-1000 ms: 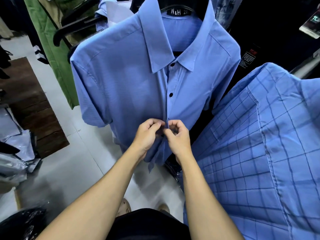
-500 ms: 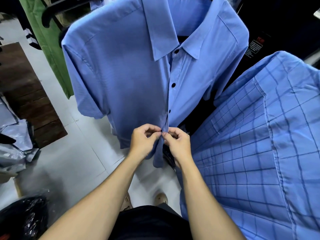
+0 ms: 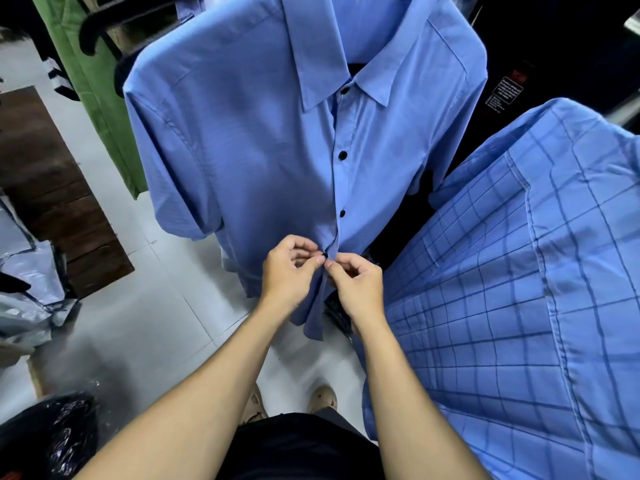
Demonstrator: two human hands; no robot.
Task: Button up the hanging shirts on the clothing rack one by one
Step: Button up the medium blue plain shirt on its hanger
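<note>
A plain blue short-sleeved shirt [image 3: 249, 143] hangs in front of me, its placket running down the middle. Three black buttons are fastened along it, the lowest of them [image 3: 342, 213] just above my hands. My left hand [image 3: 289, 268] pinches the placket's left edge beside a fourth black button [image 3: 324, 255]. My right hand [image 3: 356, 284] pinches the cloth directly opposite, fingertips almost touching the left ones. Below my hands the shirt's front hangs loose and parted.
A blue checked shirt [image 3: 519, 306] hangs close on the right, reaching below my right forearm. A green garment [image 3: 100, 109] and a black hanger [image 3: 93, 32] are at the upper left. Grey plastic bags [image 3: 24, 289] and a dark wooden platform [image 3: 48, 188] lie on the pale tiled floor.
Both hands have shifted slightly lower on the placket as my view tilted down. A third fastened button now shows above them, and a fourth black button appears at my fingertips.
</note>
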